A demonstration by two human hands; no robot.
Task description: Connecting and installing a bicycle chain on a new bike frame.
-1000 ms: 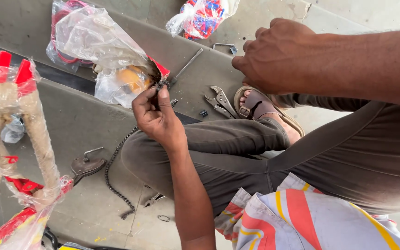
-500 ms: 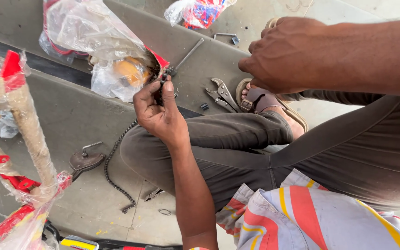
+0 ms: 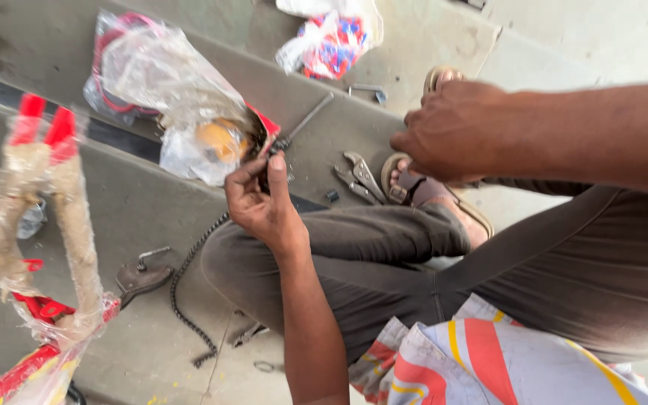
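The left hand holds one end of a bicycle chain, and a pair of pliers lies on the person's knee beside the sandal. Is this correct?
Not quite. In the head view the pliers lie on the concrete floor beside the sandal, not on the knee. The rest stands: the left hand holds one end of the chain.

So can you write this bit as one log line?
left hand: pinching bicycle chain | right hand: raised, empty | pliers: on floor

Bicycle repair spot — pliers [image 3: 360,177], chain [image 3: 189,292]
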